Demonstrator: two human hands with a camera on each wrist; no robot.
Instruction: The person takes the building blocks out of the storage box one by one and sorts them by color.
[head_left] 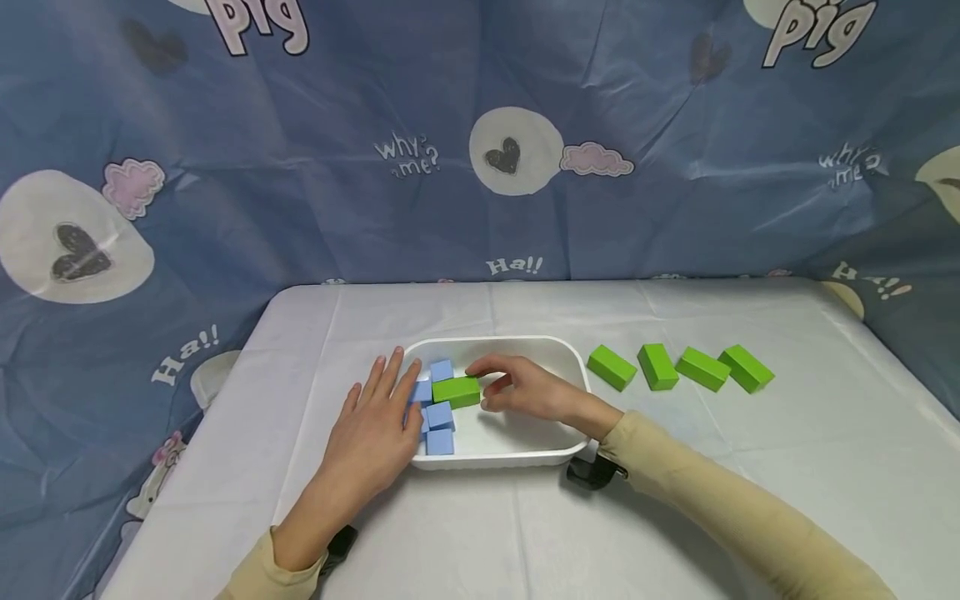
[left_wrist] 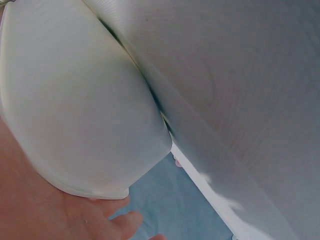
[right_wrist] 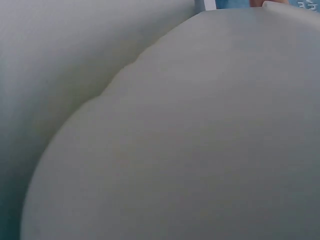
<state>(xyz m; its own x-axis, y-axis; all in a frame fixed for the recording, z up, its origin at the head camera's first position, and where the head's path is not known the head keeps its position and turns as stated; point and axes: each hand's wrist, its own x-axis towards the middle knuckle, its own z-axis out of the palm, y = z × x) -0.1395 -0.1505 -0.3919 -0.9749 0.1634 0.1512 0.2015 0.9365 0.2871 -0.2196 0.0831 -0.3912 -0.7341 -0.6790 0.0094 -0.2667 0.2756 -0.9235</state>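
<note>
In the head view a white tray stands on the table. Small blue blocks are grouped at its left end, and a longer green block lies among them. My left hand rests over the tray's left end with straight, spread fingers, partly covering the blue blocks. My right hand reaches in over the right side. Its index finger and thumb are spread around the right end of the green block, fingertips close to it. The left wrist view has part of the left hand beside the tray's white wall.
Several green blocks lie in a loose row on the white tablecloth, right of the tray. A blue printed cloth hangs behind the table. Tray wall fills most of the right wrist view.
</note>
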